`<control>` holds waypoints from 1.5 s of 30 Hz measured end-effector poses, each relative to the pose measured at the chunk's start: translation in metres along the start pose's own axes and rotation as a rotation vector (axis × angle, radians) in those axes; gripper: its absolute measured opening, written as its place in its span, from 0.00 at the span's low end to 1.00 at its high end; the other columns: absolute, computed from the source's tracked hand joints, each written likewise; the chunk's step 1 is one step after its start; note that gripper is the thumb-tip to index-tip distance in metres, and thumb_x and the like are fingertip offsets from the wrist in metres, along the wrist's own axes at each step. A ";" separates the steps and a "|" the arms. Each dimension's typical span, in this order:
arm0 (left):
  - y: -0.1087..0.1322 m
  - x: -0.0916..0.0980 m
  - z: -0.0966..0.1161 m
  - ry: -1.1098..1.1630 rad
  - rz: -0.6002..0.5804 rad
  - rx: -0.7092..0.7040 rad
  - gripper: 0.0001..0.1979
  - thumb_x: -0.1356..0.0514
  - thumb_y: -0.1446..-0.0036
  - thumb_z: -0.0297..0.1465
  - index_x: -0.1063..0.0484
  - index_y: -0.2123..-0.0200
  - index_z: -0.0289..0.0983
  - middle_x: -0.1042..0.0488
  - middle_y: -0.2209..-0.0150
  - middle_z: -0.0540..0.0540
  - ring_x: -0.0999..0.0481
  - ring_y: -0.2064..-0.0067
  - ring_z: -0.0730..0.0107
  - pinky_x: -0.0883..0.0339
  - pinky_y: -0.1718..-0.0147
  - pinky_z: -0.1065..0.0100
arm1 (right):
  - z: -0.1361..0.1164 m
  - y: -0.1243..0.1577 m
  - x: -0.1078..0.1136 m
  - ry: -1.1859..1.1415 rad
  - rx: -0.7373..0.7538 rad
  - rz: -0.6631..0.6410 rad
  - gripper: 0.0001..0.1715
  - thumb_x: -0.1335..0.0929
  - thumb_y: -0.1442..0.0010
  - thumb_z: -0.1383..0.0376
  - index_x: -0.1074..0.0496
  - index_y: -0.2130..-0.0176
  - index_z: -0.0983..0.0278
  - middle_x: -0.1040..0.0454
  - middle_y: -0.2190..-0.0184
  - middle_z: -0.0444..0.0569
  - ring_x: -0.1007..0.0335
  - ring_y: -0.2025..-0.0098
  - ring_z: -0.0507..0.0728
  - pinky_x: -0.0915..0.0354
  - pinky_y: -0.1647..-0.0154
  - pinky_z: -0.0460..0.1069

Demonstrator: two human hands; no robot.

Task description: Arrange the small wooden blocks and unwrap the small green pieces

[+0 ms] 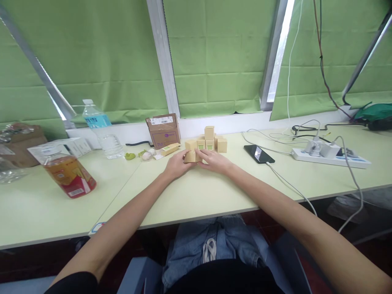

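Observation:
Between my two hands is a small tan cardboard box (191, 151). My left hand (177, 164) grips its left side with bent fingers. From the right, my right hand (216, 161) has its thumb and fingers against the same box, low over the table. Just behind the hands stand several similar small boxes (222, 145), some with a green square on the front, and one box (209, 132) sits on top of others. A flattened tan box (170, 149) lies left of my left hand. My fingers hide part of the held box.
A brown carton (164, 131) leans at the wall. To the left stand a water bottle (103, 130) and a tea bottle (70, 173); green scraps (130, 156) lie nearby. On the right are a phone (259, 154) on a cable and a white power strip (332, 159).

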State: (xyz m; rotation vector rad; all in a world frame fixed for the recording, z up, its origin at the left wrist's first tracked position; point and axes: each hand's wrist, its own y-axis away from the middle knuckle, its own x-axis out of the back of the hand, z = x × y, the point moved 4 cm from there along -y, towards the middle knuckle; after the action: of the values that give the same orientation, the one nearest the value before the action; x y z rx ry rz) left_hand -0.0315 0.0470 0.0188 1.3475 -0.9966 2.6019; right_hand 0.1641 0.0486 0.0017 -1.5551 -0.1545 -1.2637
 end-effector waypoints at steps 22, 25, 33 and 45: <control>-0.005 -0.005 -0.007 -0.121 0.006 0.001 0.30 0.31 0.43 0.46 0.28 0.41 0.40 0.22 0.41 0.40 0.23 0.41 0.47 0.28 0.44 0.51 | -0.011 -0.004 0.020 -0.125 -0.170 -0.024 0.30 0.34 0.27 0.56 0.34 0.31 0.64 0.25 0.48 0.60 0.25 0.50 0.65 0.26 0.49 0.58; -0.004 -0.004 -0.003 -0.230 -0.018 -0.012 0.28 0.34 0.40 0.44 0.30 0.40 0.40 0.24 0.41 0.38 0.26 0.39 0.45 0.30 0.42 0.50 | -0.010 -0.004 0.013 -0.186 -0.156 -0.039 0.30 0.34 0.29 0.63 0.34 0.31 0.67 0.25 0.47 0.61 0.25 0.49 0.65 0.27 0.46 0.59; -0.004 -0.006 0.018 -0.485 0.005 -0.255 0.26 0.34 0.38 0.45 0.29 0.42 0.38 0.30 0.34 0.28 0.34 0.33 0.35 0.44 0.37 0.40 | -0.003 -0.002 0.005 -0.303 -0.191 -0.002 0.36 0.37 0.38 0.73 0.32 0.31 0.68 0.25 0.44 0.62 0.26 0.45 0.64 0.29 0.39 0.60; -0.008 -0.001 0.024 -0.348 -0.016 -0.231 0.16 0.32 0.41 0.41 0.27 0.54 0.40 0.20 0.54 0.39 0.24 0.47 0.45 0.39 0.42 0.48 | -0.002 -0.006 0.022 -0.164 -0.250 0.086 0.31 0.39 0.35 0.76 0.23 0.40 0.61 0.23 0.45 0.58 0.28 0.43 0.66 0.33 0.40 0.61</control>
State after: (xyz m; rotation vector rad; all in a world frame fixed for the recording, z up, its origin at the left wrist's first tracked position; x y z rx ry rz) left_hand -0.0108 0.0397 0.0317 1.7670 -1.2751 2.1963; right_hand 0.1683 0.0384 0.0218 -1.8610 -0.0343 -1.1203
